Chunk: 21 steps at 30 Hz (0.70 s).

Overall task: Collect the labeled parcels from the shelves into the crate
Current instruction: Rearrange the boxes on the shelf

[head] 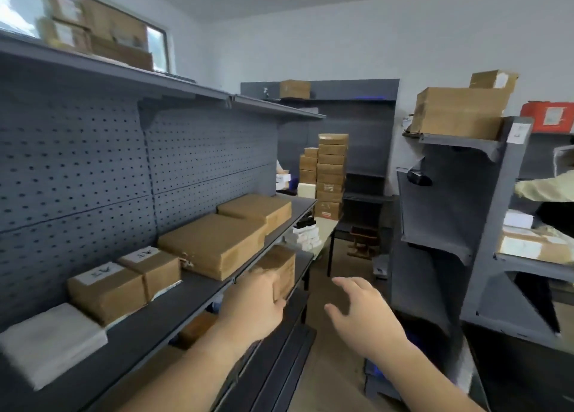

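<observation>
Two small brown parcels with white labels (107,290) (153,270) sit side by side on the middle shelf (174,315) of the grey rack at left. Beyond them lie a larger brown box (214,244) and another one (254,209). On the shelf below stands a small brown box (281,265). My left hand (251,303) touches that box's near side, fingers laid against it. My right hand (363,312) hovers just right of it over the aisle, fingers spread, holding nothing. No crate is clearly visible; something blue (377,376) shows low behind my right arm.
A white flat packet (46,343) lies at the shelf's near end. More boxes top the left rack (93,29). A tall box stack (330,175) stands at the aisle's end beside a table (324,228). A grey rack (450,212) flanks the right, where another person's sleeve (546,191) reaches in.
</observation>
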Available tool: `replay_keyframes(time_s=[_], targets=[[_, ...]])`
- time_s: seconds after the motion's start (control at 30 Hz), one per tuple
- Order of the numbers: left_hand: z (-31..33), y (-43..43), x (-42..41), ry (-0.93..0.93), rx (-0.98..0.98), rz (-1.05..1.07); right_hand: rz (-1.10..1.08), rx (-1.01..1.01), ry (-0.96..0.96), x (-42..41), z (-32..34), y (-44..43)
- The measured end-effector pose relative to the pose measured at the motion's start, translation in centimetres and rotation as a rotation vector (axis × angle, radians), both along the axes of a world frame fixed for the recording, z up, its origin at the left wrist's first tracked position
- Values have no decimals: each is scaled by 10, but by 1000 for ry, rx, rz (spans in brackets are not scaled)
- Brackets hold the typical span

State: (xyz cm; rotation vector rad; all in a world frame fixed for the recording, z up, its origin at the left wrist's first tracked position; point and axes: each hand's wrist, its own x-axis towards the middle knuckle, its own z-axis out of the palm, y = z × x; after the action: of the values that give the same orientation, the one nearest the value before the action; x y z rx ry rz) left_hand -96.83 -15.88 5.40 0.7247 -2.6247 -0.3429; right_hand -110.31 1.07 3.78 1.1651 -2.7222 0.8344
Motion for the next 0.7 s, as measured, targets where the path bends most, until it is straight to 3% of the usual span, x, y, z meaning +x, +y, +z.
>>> replay_keyframes(time_s=[0.2, 0.43, 0.7], targets=[[-10, -62, 27, -26, 65, 387, 360, 71, 24, -34, -4, -131], [-38, -87, 136, -50, 185, 811, 836, 53, -87, 47, -35, -233], [-63, -114, 222, 62, 309, 952, 1004, 89, -157, 144, -50, -295]])
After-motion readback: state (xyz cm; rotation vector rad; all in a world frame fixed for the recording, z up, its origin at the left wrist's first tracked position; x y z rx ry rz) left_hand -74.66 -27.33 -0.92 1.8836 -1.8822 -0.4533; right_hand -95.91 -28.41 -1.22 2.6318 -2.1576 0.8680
